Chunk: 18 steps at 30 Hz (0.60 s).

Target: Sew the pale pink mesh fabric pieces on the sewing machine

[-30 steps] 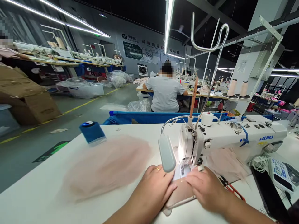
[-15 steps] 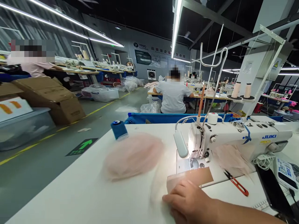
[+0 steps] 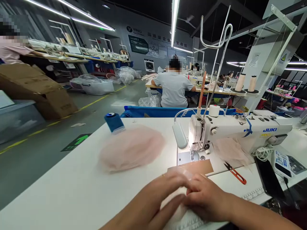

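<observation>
My left hand [image 3: 159,195] and my right hand [image 3: 207,198] meet at the table's front edge, fingertips close together. Between them shows a thin, pale, see-through fabric [image 3: 176,209], partly hidden by the hands and blurred. My right fingers are closed on it; my left thumb and fingers curve round it, their tips overlapping the right hand. Just beyond lies a tan, shiny card-like piece [image 3: 200,166], in front of the needle area of a white sewing machine [image 3: 230,127]. A heap of sheer pink fabric [image 3: 131,148] rests on the table to the left.
A blue thread cone [image 3: 114,122] stands at the table's far left. Right of the needle are more pink fabric [image 3: 231,150], red-handled thread snips [image 3: 236,173], a black phone [image 3: 267,177] and a white device [image 3: 283,164]. A co-worker [image 3: 174,88] sits ahead.
My left hand has come into view from below and joined the right hand. The right hand's fingers have drawn in from lying over the fabric. The camera view has shifted slightly.
</observation>
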{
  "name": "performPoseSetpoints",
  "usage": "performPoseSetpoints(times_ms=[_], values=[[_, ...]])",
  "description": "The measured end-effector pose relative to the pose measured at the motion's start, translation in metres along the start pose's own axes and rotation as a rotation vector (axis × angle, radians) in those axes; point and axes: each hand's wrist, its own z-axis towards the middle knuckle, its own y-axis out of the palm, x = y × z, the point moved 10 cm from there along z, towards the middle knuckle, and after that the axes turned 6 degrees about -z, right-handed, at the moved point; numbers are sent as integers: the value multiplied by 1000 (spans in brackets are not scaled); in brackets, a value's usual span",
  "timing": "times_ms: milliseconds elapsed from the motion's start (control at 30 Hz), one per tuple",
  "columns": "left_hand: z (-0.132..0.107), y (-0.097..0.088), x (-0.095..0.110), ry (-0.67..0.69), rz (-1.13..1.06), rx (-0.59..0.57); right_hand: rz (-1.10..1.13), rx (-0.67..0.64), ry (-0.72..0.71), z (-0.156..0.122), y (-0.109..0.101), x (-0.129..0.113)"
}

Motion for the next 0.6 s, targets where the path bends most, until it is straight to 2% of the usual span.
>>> performPoseSetpoints(times_ms=[67,133,200,267,333,433,533,600], values=[[22,11,-11,-47,176,-136,-56,-42,-19,0,-3,4],[37,13,-29,-194,401,-232,-89,-68,-1,-1,-9,13],[46,7,-39,-318,545,-260,-77,-56,25,-3,-18,22],[56,4,-37,-336,586,-242,-43,-47,32,-4,-21,29],[66,7,-32,-296,519,-202,-10,-67,31,-5,-20,32],[76,23,-34,-225,263,-198,111,-115,77,-3,-19,36],[77,33,-41,-194,127,-200,296,-96,271,3,-29,51],[75,34,-45,-211,41,-179,336,-89,431,7,-32,63]])
